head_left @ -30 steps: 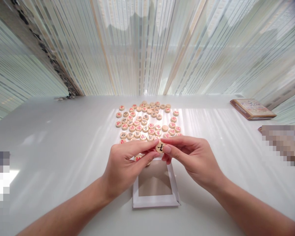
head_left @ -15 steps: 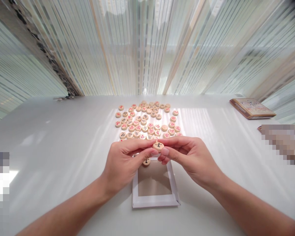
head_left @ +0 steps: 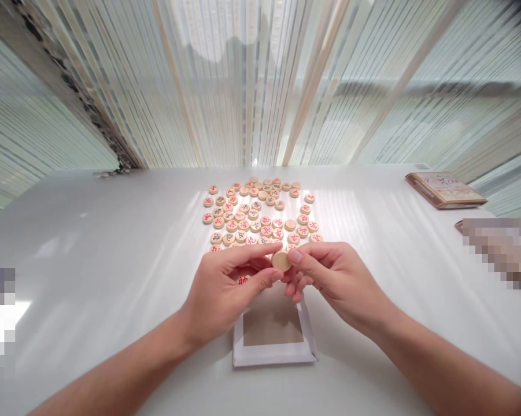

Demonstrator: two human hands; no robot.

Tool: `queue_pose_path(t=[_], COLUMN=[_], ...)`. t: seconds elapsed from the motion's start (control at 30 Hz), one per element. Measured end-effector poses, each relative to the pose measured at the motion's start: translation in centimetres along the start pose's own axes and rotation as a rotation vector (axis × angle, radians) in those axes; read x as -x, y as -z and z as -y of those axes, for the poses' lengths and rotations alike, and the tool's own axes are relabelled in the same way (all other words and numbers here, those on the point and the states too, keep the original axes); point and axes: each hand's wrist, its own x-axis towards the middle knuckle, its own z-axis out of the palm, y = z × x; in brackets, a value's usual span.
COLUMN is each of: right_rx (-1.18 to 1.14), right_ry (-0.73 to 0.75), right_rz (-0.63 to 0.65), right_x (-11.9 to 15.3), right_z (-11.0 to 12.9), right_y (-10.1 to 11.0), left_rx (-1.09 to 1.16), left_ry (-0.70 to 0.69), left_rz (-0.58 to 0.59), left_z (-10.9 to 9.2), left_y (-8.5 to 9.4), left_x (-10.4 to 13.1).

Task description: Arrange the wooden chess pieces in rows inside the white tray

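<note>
In the head view, a round wooden Chinese chess piece (head_left: 280,262) is held up with a plain, unmarked face towards me. My right hand (head_left: 336,277) pinches its right edge between thumb and fingers. From the other side, the thumb and fingers of my left hand (head_left: 225,286) curl about its left and lower edge. A second piece with a red character (head_left: 243,280) shows behind my left thumb; whether it lies in that hand, I cannot tell. Beneath both hands sits an open shallow white cardboard box (head_left: 275,355) with a brown inside.
Beyond my hands, many Chinese chess pieces (head_left: 255,226), red-marked, black-marked and plain, lie spread over the white table (head_left: 113,277). A flat printed box (head_left: 449,188) is at the far right, beside a blurred-out item. Striped curtains (head_left: 225,86) hang behind the table.
The held piece showed a black character; now a plain face is towards me. Below my left thumb, a black-marked piece has gone from view and a red-marked one shows. My left fingers have opened slightly.
</note>
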Motion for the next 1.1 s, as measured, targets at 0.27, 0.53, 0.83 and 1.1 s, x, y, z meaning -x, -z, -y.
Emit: queue_pose_path(t=[0.27, 0.53, 0.83, 1.1], right_rx=[-0.057, 0.02, -0.078, -0.05], right_ry=[-0.052, -0.087, -0.048, -0.075], right_rz=[0.022, -0.017, 0.11, 0.099], right_x=[0.1, 0.1, 0.0, 0.1], right_z=[0.2, -0.1, 0.0, 0.1], right_y=[-0.3, -0.1, 0.3, 0.2], left_rx=[0.031, -0.167, 0.025, 0.03], left_ry=[0.005, -0.101, 0.016, 0.031], left_rz=[0.084, 0.143, 0.189, 0.161], left_z=[-0.2, -0.8, -1.4, -1.0], left_y=[-0.1, -0.2, -0.3, -0.2], left_x=[-0.1, 0.0, -0.4, -0.2])
